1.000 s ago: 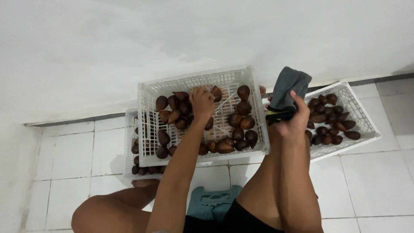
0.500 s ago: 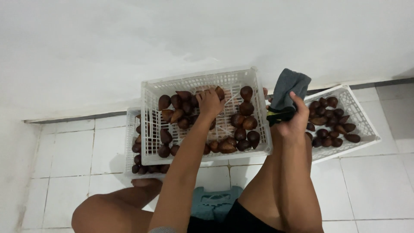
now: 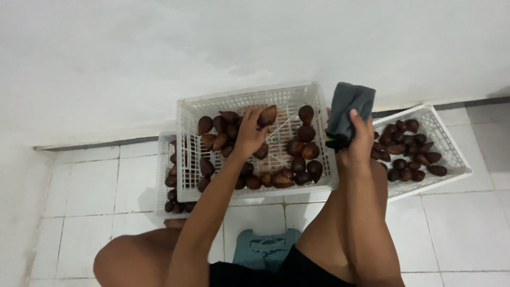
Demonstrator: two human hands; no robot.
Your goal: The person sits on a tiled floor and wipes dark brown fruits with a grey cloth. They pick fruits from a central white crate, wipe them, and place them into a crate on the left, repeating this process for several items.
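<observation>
The fingers of the left hand [image 3: 249,134] are closed around one brown, scaly, pointed fruit [image 3: 267,115], lifted just above the heap in the middle white plastic crate [image 3: 255,96]; the fruit's tip points up and to the right, and it stands clear of the others below it. The fingers of the right hand [image 3: 360,137] are clenched on a folded dark grey cloth [image 3: 349,107], thumb laid up its front face, and the cloth stands upright above the gap between the middle crate and the crate to the right. The middle crate holds many more of the same brown fruits [image 3: 297,154], gathered along its left side, its near wall and its right half, with bare lattice floor showing in the centre. The right-hand white crate [image 3: 451,154] sits tilted beside it, its fruits [image 3: 409,146] piled toward the middle. A third white crate [image 3: 162,175] lies partly under the left edge of the middle one, with a few fruits showing along its side. All three rest on a white tiled floor [image 3: 467,234] against a white wall [image 3: 212,48]. Both bare forearms reach forward over bent knees, and a blue-green plastic stool [image 3: 263,250] shows between the legs.
</observation>
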